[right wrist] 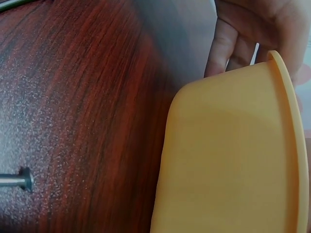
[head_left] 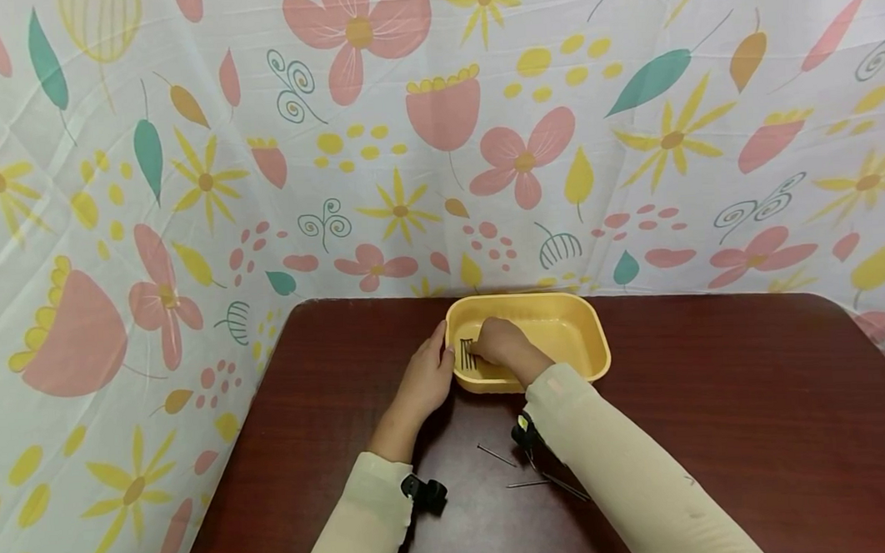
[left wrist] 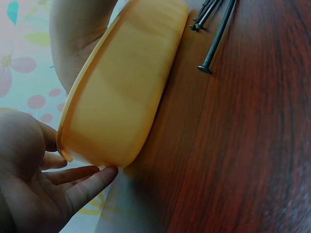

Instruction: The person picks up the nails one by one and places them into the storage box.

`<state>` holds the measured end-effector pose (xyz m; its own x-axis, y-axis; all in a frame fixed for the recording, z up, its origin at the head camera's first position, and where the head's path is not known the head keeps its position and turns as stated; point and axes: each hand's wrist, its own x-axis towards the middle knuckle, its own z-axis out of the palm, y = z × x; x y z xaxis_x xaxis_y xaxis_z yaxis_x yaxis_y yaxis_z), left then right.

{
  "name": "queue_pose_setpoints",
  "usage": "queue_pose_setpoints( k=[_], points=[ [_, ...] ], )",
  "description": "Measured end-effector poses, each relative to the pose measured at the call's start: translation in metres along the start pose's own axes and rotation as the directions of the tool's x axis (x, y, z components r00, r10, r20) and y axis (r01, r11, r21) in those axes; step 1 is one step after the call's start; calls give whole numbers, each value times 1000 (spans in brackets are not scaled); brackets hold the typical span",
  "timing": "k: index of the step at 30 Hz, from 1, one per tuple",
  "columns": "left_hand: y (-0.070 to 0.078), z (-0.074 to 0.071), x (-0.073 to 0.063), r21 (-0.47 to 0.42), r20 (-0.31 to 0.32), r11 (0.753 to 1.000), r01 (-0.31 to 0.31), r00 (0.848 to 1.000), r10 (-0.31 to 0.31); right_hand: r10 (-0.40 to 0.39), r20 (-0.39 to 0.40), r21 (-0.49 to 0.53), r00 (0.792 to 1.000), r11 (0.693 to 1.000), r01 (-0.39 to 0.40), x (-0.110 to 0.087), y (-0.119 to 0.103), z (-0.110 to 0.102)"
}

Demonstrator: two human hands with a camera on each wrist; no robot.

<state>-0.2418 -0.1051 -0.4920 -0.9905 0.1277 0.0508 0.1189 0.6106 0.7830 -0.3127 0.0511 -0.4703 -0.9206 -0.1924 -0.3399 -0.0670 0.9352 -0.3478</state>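
Observation:
A yellow plastic tray (head_left: 564, 303) stands near the table's back edge. Several dark nails (head_left: 467, 355) lie side by side at its left end. My left hand (head_left: 425, 378) rests against the tray's left end from outside; in the left wrist view its extended fingers (left wrist: 92, 189) touch the end wall. Reaching over the near rim, my right hand (head_left: 502, 343) is inside the tray with curled fingers, their tips pinching at a nail in the row. The tray's wall hides that hand's fingertips in both wrist views.
Several loose nails lie on the dark wooden table (head_left: 327, 358) in front of the tray, among them one nail (head_left: 497, 456) between my forearms and another nail (head_left: 527, 483) by the right sleeve. Flowered cloth (head_left: 380, 230) hangs behind and left of the table.

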Motion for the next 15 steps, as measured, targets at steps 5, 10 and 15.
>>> queue_pose_setpoints(
  k=[5,10,15],
  points=[
    [0,0,-1,-5,-1,1000,-2,1000,2,11,8,16,1000,1000,-11,-1,0,-1],
    [0,0,-1,0,-4,1000,-5,1000,5,4,11,8,1000,1000,-5,-2,0,-2],
    [-1,1,0,8,-9,1000,-10,1000,11,12,11,11,1000,1000,-12,-1,2,0]
  ],
)
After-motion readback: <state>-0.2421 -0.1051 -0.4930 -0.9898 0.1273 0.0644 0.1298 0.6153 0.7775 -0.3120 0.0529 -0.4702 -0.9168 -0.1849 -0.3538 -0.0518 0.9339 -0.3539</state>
